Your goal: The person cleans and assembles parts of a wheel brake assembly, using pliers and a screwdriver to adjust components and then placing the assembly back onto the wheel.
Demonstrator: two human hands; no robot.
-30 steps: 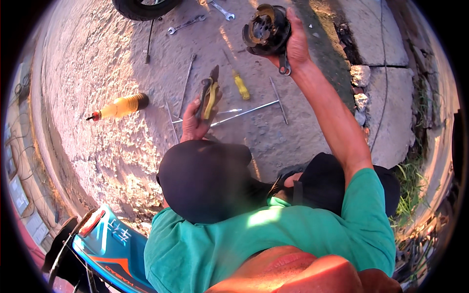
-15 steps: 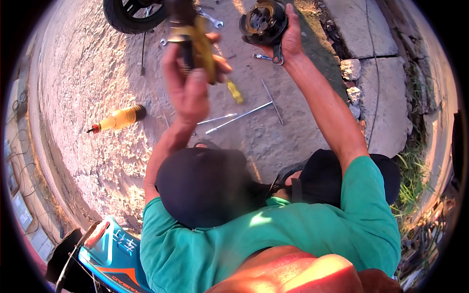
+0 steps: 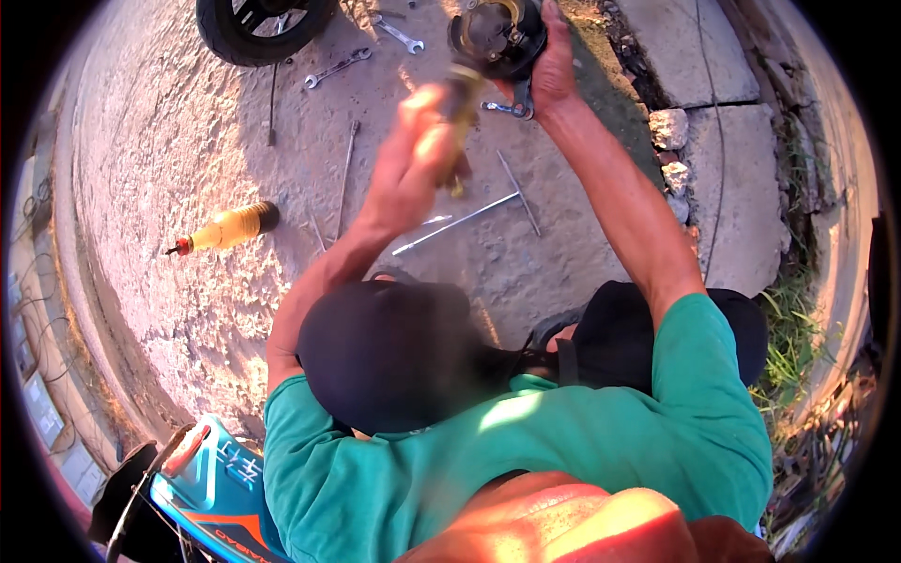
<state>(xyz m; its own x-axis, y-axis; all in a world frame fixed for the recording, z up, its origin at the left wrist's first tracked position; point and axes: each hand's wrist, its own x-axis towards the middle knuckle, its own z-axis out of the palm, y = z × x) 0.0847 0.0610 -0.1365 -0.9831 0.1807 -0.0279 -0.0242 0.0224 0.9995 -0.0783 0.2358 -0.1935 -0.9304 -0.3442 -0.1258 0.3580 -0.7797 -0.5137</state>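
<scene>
In my right hand I hold a round, dark drum-brake plate, its fingers wrapped around the right side. A small metal lever arm hangs from its lower edge. My left hand is closed around a blurred tool with a yellow handle and a dark end. That dark end is close to the lower left of the plate; whether they touch I cannot tell. Partly hidden behind this hand is a yellow handle lying on the ground. Below the plate lies a shiny wrench.
A black-tyred wheel lies at the top left, near two wrenches. A T-handle wrench lies before my knees, with a thin rod farther left. An amber bottle lies at left. Concrete slabs edge the right.
My left hand has swung right and the tool's dark end now points toward the brake plate. The plate has moved slightly up and left in view.
</scene>
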